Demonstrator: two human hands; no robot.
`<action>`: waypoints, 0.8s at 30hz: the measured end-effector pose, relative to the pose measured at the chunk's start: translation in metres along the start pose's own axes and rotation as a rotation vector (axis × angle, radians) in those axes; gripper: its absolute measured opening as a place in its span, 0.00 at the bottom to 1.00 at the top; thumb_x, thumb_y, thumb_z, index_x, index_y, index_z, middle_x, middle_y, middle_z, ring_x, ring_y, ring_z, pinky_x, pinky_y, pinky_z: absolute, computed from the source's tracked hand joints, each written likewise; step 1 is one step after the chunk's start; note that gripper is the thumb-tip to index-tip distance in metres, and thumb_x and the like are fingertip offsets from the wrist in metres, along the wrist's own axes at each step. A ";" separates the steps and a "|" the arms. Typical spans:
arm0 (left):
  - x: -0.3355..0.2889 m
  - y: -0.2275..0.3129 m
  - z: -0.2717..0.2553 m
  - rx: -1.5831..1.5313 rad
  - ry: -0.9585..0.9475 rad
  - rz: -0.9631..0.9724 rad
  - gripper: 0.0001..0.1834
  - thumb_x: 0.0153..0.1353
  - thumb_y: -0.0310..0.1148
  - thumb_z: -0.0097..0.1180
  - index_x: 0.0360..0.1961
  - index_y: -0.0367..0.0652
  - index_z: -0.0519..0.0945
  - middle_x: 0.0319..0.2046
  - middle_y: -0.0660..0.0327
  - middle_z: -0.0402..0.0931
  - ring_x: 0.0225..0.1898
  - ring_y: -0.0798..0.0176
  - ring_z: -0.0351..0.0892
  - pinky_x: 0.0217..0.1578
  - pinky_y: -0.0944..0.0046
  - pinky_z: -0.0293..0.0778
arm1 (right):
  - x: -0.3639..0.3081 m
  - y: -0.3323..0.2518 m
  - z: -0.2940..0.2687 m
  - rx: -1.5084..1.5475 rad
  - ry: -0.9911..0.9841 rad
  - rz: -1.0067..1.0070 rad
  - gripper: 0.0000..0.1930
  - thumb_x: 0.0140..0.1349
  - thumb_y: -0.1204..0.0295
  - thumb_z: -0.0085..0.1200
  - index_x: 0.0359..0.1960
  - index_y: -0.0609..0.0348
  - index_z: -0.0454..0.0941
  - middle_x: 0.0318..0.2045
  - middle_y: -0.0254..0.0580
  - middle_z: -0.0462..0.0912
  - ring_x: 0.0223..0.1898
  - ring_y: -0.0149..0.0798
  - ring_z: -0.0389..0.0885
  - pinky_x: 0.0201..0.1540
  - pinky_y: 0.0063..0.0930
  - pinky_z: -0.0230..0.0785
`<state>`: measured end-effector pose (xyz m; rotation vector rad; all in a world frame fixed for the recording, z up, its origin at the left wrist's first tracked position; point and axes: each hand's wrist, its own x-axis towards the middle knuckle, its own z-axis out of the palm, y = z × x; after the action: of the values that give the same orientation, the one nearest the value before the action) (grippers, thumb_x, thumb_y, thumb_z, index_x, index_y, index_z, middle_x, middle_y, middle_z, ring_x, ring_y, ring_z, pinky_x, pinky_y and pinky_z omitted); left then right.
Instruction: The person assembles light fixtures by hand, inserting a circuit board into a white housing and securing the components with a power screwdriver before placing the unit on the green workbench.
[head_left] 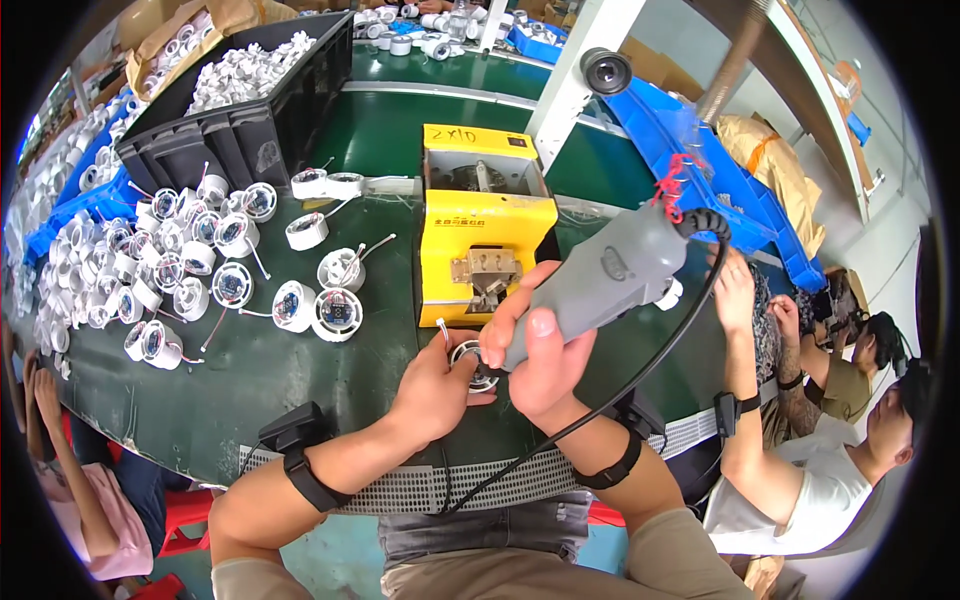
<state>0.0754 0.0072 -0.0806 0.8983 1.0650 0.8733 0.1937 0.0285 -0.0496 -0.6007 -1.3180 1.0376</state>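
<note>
My right hand (545,375) is wrapped round a grey electric screwdriver (612,268), tilted with its lower end toward my left hand. A black cable and a red cord come off its upper end. Near the table's front edge, my left hand (425,390) grips a small round white housing (486,382) with a ring-shaped rim. The screwdriver's tip is at this housing, but my fingers hide the exact contact. A short white connector (442,326) sticks up beside my left fingers. Just beyond both hands stands a yellow box-shaped machine (450,240) with a metal fixture on its front.
Many round white housings with wires and circuit boards (233,285) lie on the green table (270,375) at left. Behind them stands a black crate (215,150) of white parts. Blue trays (665,150) are at far right. Co-workers sit on either side, one arm (740,380) close at right.
</note>
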 end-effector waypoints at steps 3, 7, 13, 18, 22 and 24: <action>0.000 0.007 0.003 0.032 -0.009 -0.003 0.15 0.68 0.26 0.41 0.53 0.30 0.67 0.47 0.52 0.71 0.44 0.60 0.78 0.41 0.62 0.84 | -0.003 -0.001 0.001 0.012 -0.009 -0.010 0.23 0.65 0.58 0.49 0.49 0.64 0.59 0.20 0.40 0.72 0.16 0.31 0.69 0.21 0.27 0.67; 0.002 0.011 -0.029 0.358 -0.197 -0.033 0.15 0.65 0.28 0.46 0.49 0.30 0.71 0.38 0.51 0.77 0.41 0.58 0.82 0.35 0.60 0.82 | -0.006 0.000 -0.003 0.135 -0.136 0.071 0.35 0.59 0.44 0.54 0.51 0.64 0.60 0.24 0.40 0.73 0.21 0.31 0.73 0.25 0.25 0.68; -0.046 0.093 -0.083 1.450 0.275 0.299 0.16 0.46 0.31 0.60 0.39 0.44 0.80 0.35 0.48 0.79 0.40 0.42 0.78 0.40 0.48 0.73 | 0.010 -0.027 -0.094 -0.526 0.201 -0.018 0.24 0.66 0.54 0.50 0.51 0.63 0.69 0.42 0.39 0.74 0.46 0.35 0.73 0.53 0.33 0.64; -0.069 0.101 -0.100 1.483 0.698 0.466 0.16 0.42 0.33 0.67 0.34 0.38 0.80 0.35 0.50 0.80 0.37 0.47 0.79 0.38 0.52 0.73 | 0.013 -0.004 -0.236 -1.652 0.709 0.017 0.27 0.47 0.65 0.66 0.49 0.57 0.72 0.46 0.51 0.72 0.51 0.53 0.70 0.54 0.45 0.64; -0.084 0.112 -0.092 1.408 0.688 0.401 0.10 0.43 0.31 0.66 0.22 0.36 0.80 0.22 0.52 0.79 0.25 0.49 0.78 0.29 0.56 0.73 | 0.008 -0.004 -0.258 -1.403 0.557 0.328 0.24 0.49 0.69 0.61 0.50 0.59 0.74 0.42 0.48 0.78 0.43 0.49 0.78 0.44 0.41 0.72; -0.081 0.108 -0.084 1.316 0.261 0.464 0.08 0.44 0.31 0.66 0.20 0.38 0.80 0.17 0.55 0.78 0.21 0.52 0.80 0.23 0.59 0.72 | 0.005 -0.013 -0.240 -1.308 0.482 0.314 0.23 0.51 0.70 0.59 0.51 0.60 0.75 0.41 0.45 0.80 0.40 0.45 0.80 0.42 0.37 0.74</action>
<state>-0.0415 -0.0110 0.0265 2.2285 1.7134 0.5840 0.4278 0.0728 -0.0839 -1.9363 -1.3515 0.0761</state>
